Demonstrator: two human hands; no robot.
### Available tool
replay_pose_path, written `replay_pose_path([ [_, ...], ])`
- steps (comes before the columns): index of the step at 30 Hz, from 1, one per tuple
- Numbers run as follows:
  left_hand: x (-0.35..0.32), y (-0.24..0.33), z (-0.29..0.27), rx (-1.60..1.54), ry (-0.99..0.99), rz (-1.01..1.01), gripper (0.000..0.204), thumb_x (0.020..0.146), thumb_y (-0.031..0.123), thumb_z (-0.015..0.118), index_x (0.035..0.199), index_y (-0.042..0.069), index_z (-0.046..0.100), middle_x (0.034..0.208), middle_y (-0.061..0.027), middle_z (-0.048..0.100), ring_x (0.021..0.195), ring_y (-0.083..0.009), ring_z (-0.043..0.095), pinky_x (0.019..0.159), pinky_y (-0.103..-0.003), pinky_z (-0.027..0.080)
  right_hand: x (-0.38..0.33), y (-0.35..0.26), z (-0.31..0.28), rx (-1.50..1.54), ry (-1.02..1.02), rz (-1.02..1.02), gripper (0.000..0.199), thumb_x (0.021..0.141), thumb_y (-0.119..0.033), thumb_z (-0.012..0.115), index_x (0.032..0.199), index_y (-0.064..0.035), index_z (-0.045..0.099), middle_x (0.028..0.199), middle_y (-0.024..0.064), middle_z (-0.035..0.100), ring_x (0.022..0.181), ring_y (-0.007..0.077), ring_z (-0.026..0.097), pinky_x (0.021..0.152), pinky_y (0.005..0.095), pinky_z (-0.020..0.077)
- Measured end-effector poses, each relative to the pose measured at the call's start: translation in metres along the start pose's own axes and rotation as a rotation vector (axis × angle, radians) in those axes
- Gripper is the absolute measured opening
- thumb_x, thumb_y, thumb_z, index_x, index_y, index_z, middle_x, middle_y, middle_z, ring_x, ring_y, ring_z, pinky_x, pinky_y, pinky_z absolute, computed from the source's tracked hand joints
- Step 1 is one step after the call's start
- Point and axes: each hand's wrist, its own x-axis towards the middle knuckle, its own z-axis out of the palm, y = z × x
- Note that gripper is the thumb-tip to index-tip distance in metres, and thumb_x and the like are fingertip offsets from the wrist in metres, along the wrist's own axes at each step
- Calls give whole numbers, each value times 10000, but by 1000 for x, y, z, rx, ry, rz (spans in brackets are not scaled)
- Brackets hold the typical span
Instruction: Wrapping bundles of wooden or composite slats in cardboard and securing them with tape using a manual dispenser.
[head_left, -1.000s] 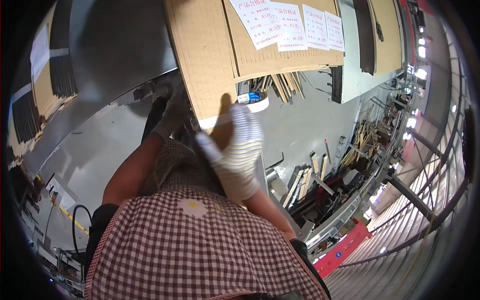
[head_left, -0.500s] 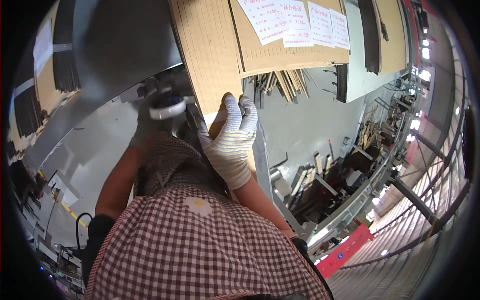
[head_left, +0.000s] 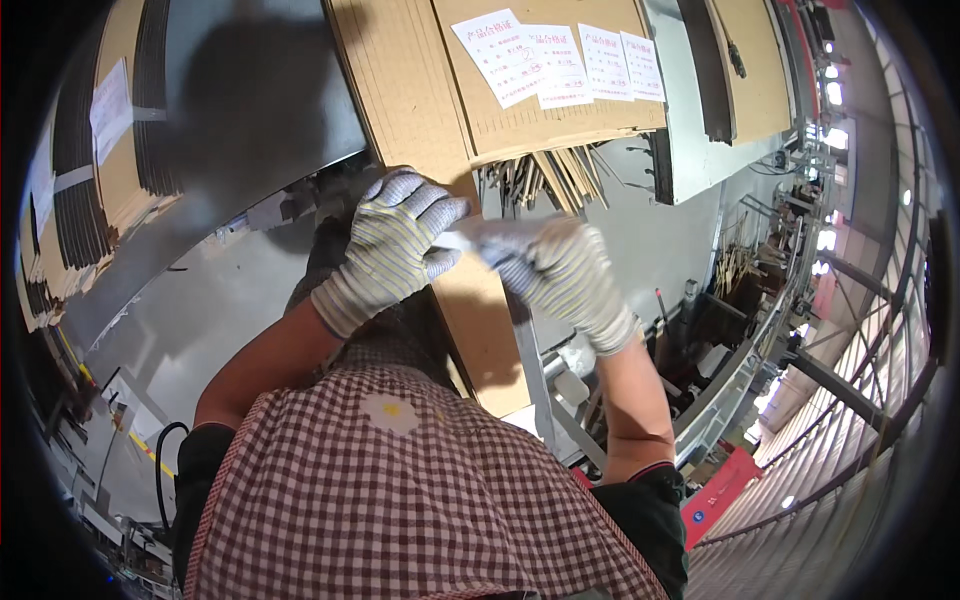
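Both my hands wear white knit gloves with yellow and grey stripes. They meet over a long narrow stack of brown boards [head_left: 482,335] in front of me. My left hand [head_left: 393,238] lies at the stack's left edge, its fingers closed at one end of a short strip of white tape [head_left: 455,241]. My right hand [head_left: 568,275] is on the other side, fingers curled round toward the tape's other end and smeared by motion. Whether a tape roll is within the right hand is hidden by blur.
White paper slips [head_left: 565,75] lie on a wider brown board stack [head_left: 560,120] beyond my hands. Thin offcut strips [head_left: 555,180] stick out below it. Dark-edged boards [head_left: 155,100] are banded at the far left. A metal frame rail [head_left: 535,370] runs beside the narrow stack.
My left hand, which carried a white tape roll off to the left, has come up onto the stack. My right hand has left the stack's surface and shifted right.
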Motion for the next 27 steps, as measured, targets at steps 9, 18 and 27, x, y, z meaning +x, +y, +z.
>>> replay_pose_path([
  [9, -11, -6, 3, -114, 210, -99, 585, 684, 203, 817, 1235, 126, 635, 1254, -68, 599, 1159, -301, 553, 1047, -469, 434, 44, 99, 86, -582, -248, 522, 226, 910, -196, 557, 1051, -142, 725, 925, 137, 737, 837, 361, 702, 707, 474, 543],
  [18, -90, -3, 35, -568, 114, -301, 420, 907, 191, 755, 1224, -10, 567, 932, -45, 671, 875, -113, 633, 781, -276, 530, -47, 44, 46, 55, -134, 266, 320, 835, 16, 670, 1138, -67, 729, 1170, 161, 715, 1040, 337, 698, 905, 371, 566],
  [27, -14, 12, 38, -1350, 267, -850, 563, 968, 314, 688, 1421, 57, 472, 1235, -64, 623, 1124, -158, 598, 986, -333, 493, -31, 45, 73, -110, 188, 189, 299, 849, 29, 557, 1130, 19, 660, 1058, 246, 688, 923, 424, 672, 823, 432, 551],
])
